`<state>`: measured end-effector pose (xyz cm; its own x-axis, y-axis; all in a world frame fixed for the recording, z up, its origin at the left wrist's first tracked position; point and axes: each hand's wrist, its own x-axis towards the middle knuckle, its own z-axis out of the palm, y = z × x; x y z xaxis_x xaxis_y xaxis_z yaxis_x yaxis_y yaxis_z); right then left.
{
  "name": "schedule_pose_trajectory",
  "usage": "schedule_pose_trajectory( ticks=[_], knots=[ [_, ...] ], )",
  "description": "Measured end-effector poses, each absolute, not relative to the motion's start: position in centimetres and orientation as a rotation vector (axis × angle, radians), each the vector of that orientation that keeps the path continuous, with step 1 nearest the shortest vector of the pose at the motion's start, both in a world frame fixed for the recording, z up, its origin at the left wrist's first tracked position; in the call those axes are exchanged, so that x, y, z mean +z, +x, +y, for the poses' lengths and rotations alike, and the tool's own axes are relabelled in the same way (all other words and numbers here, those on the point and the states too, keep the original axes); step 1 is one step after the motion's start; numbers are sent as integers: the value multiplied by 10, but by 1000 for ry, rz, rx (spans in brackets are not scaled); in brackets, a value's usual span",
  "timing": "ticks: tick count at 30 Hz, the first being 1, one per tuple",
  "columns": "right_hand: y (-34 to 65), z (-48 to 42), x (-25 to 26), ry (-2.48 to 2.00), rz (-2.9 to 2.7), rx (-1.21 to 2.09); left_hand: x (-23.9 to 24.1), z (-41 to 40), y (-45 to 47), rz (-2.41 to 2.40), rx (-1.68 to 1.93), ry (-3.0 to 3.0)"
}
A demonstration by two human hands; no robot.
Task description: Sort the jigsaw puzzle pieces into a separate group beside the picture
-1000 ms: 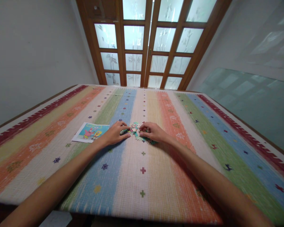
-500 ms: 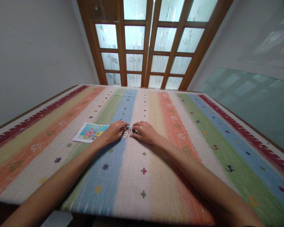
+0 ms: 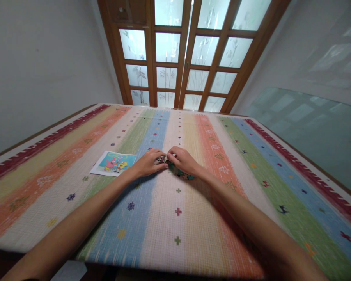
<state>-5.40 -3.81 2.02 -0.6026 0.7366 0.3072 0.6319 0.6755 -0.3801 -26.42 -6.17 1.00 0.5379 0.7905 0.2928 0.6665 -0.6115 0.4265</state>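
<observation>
Near the middle of the table, small jigsaw pieces point(image 3: 163, 159) lie between my two hands. My left hand point(image 3: 148, 163) curls around them from the left, its thumb on the near side and its fingers on the far side. From the right, my right hand point(image 3: 183, 159) reaches in with thumb and fingers bent together at the pieces; the fingers partly hide what they grip. More dark green jigsaw pieces point(image 3: 188, 176) show beneath my right palm. Left of my left hand lies a picture card point(image 3: 112, 163) with cartoon figures on a blue background.
A striped tablecloth point(image 3: 163, 226) with small printed motifs covers the table. Beyond its far edge stand wooden doors point(image 3: 181, 66) with frosted panes. A glass panel point(image 3: 307, 121) leans at the right wall. Something pale point(image 3: 70, 270) sits below the near table edge.
My hands have come closer together, nearly meeting at the fingertips. The loose pieces that lay between them are now mostly covered, and dark green pieces have become visible under my right hand.
</observation>
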Motion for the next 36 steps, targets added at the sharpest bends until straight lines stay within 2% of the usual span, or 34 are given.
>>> schedule_pose_trajectory(
  ticks=[7, 12, 18, 27, 36],
  knots=[
    [-46, -27, 18, -1103, -2464, 401, 11, -54, -262, 1208, 640, 2492],
    [-47, -30, 16, -991, -2581, 425, 13, -56, -262, 1294, 755, 2400],
    [-48, -29, 21, -1067, -2525, 526, 13, -54, -266, 1402, 878, 2263],
    [-57, -20, 20, -1099, -2497, 538, 10, -50, -272, 1382, 769, 2330],
    [-61, -14, 19, -1119, -2427, 782, 8, -53, -266, 1377, 760, 2309]
  ],
)
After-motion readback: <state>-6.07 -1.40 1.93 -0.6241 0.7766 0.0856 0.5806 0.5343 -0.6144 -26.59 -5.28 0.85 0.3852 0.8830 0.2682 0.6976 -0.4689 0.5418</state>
